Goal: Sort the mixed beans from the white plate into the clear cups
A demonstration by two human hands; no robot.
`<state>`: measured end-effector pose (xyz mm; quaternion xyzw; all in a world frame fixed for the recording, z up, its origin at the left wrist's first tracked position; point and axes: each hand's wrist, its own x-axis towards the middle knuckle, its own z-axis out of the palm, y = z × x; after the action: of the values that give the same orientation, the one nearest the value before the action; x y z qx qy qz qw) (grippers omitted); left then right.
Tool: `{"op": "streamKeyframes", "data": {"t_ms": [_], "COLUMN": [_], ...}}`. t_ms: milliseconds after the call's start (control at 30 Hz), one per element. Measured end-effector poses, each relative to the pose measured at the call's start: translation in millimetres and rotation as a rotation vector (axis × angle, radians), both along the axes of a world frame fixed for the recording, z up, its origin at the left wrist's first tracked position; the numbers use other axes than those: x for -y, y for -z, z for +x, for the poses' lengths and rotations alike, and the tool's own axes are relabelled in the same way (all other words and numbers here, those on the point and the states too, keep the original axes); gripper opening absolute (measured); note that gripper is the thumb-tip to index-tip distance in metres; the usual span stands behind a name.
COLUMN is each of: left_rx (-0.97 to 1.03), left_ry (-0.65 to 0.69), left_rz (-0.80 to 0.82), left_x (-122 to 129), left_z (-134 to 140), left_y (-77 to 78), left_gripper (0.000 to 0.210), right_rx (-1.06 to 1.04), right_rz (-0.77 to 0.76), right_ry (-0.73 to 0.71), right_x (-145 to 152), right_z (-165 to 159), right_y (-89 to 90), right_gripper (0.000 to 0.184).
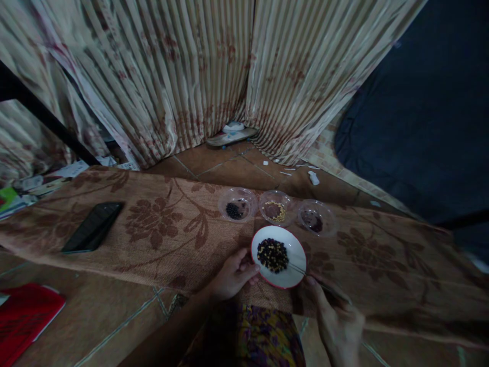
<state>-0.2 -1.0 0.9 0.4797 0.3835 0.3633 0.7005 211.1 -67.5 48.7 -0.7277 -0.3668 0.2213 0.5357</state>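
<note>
A white plate with a red rim (295, 277) lies on the brown flowered cloth (160, 229) and holds a pile of mixed dark and pale beans (272, 255). My left hand (233, 275) touches the plate's left edge. My right hand (336, 321) holds thin tweezers (301, 268) whose tips reach onto the plate near the beans. Behind the plate stand three clear small bowls: one with dark beans (237, 205), one with pale beans (275, 207), one with reddish beans (316, 217).
A black phone (92, 227) lies on the cloth to the left. A red booklet (23, 316) rests on the tiled floor at lower left. Striped curtains (191, 76) hang behind, with a sandal (231, 135) below them and a dark mattress (420, 112) at right.
</note>
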Motion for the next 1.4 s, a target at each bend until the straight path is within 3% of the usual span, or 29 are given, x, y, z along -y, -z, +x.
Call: {"op": "streamKeyframes", "data": {"t_ms": [200,467,800,1400], "left_rx": [-0.019,-0.023,-0.012,0.002], "left_ry": [0.002,0.017,0.002,0.005], "left_rz": [0.009,0.014,0.004,-0.003], "left_x": [0,0,-1,0], "left_z": [-1,-2,-1,0], "left_y": [0.2,3.5,3.0,2.4], "left_gripper": [0.048,0.046,0.044,0.048], "right_rx": [0.099,0.187,0.228,0.181], "right_rz": [0.022,0.016,-0.029,0.022], "right_ry": [-0.114,-0.09,-0.122,-0.085], "right_x": [3,-4,-7,-5], "right_z": [-4,-8,-6,-9], "right_y": [10.5,23.2,26.3,26.6], "right_gripper": [0.033,0.035,0.038,0.036]}}
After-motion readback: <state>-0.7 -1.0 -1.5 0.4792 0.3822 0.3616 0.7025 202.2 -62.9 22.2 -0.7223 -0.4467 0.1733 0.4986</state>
